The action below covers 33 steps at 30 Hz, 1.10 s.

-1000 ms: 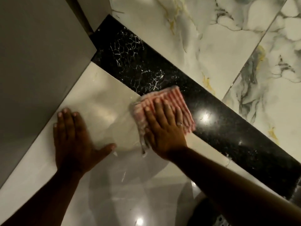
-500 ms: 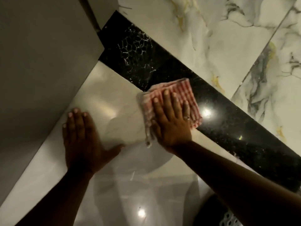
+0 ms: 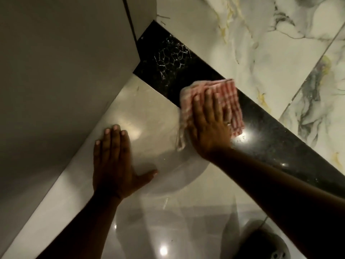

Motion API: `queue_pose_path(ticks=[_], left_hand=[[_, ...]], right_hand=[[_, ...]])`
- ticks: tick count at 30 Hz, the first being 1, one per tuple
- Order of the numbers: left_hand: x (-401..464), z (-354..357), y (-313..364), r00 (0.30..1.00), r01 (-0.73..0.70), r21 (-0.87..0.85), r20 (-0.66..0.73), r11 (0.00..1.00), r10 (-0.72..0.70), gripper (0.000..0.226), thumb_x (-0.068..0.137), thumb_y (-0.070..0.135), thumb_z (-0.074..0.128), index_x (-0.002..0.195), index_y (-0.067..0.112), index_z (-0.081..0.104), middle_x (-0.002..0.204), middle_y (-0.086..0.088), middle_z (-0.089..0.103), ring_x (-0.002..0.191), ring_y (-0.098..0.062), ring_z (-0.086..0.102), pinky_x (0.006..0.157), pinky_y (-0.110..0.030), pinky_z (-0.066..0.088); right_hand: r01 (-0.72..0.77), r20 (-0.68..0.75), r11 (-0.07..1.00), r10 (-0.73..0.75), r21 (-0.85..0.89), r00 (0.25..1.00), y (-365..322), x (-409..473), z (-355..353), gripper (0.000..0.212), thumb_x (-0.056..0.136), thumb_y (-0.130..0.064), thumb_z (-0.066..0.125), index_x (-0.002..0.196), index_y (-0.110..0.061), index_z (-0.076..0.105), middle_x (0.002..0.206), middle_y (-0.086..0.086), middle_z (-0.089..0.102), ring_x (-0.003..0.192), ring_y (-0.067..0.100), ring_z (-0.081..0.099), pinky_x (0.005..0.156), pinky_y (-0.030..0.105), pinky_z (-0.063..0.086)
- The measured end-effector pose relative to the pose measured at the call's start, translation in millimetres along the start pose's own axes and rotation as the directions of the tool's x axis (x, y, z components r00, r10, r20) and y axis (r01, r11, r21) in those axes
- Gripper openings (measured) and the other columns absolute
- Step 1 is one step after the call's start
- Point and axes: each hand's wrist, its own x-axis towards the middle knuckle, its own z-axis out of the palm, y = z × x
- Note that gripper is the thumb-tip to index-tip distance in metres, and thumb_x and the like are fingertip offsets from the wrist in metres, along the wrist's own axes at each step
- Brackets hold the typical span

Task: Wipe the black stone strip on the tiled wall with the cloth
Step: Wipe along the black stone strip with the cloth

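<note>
Dim warm light, glare spots on the glossy black strip [image 3: 261, 131], slight motion blur.

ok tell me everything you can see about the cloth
The cloth is a soft woven fabric in a red-and-white check, folded into a rough pad with a rumpled left edge. It lies flat across the black stone strip, its lower left part hanging over onto the pale glossy tile. The right hand presses on it, palm down, fingers spread over its middle. A thin frayed tail dangles from its lower left corner. The left hand is apart from it.
</note>
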Motion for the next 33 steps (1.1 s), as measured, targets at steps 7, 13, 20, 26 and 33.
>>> queue_pose_path(ticks=[7,13,20,26,33], left_hand=[[0,2,-1,1.0,-0.024,-0.016,-0.01,1.0,0.024,0.132,0.071,0.094,0.038,0.159,-0.002,0.018,0.167,-0.023,0.015,0.156,-0.041,0.015,0.125,-0.057,0.015],[1,2,0,1.0,-0.005,-0.005,0.019,1.0,0.005,0.13,0.072,0.096,0.03,0.16,0.002,0.009,0.169,-0.02,0.007,0.158,-0.037,0.008,0.126,-0.056,0.011],[2,1,1,1.0,-0.005,-0.001,0.006,1.0,0.005,0.134,0.066,0.091,0.046,0.159,0.001,0.011,0.167,-0.019,0.008,0.156,-0.039,0.013,0.125,-0.057,0.015],[1,2,1,0.999,0.012,0.002,0.039,1.0,-0.012,0.133,0.069,0.096,0.035,0.16,0.001,0.01,0.169,-0.02,0.008,0.158,-0.037,0.008,0.126,-0.056,0.014],[0,3,0,1.0,0.006,-0.001,0.021,1.0,-0.006,0.134,0.069,0.095,0.04,0.16,0.0,0.016,0.169,-0.022,0.013,0.158,-0.036,0.008,0.127,-0.053,0.009]], right_hand=[[0.365,0.047,0.917,-0.363,-0.16,0.931,-44,121,-33,0.068,0.099,-0.057,0.016,0.157,-0.028,-0.005,0.168,0.006,-0.006,0.153,0.032,-0.007,0.12,0.064,0.004],[0.084,-0.055,0.994,-0.087,-0.069,0.995,9,147,-57,0.068,0.102,-0.054,0.01,0.158,-0.019,-0.006,0.167,0.011,-0.007,0.154,0.03,-0.008,0.124,0.053,0.001],[0.321,0.008,0.937,-0.323,-0.138,0.946,-58,91,-19,0.072,0.097,-0.055,0.01,0.158,-0.019,0.002,0.168,0.011,0.001,0.154,0.032,-0.001,0.121,0.055,-0.004],[0.405,0.029,0.886,-0.41,-0.227,0.912,-50,165,-56,0.073,0.097,-0.057,0.009,0.158,-0.018,0.004,0.168,0.006,0.005,0.154,0.028,0.0,0.122,0.052,-0.001],[0.21,-0.118,0.971,-0.223,-0.11,0.968,-56,151,-45,0.068,0.102,-0.052,0.012,0.158,-0.015,0.001,0.168,0.01,0.001,0.154,0.029,-0.002,0.124,0.051,-0.001]])
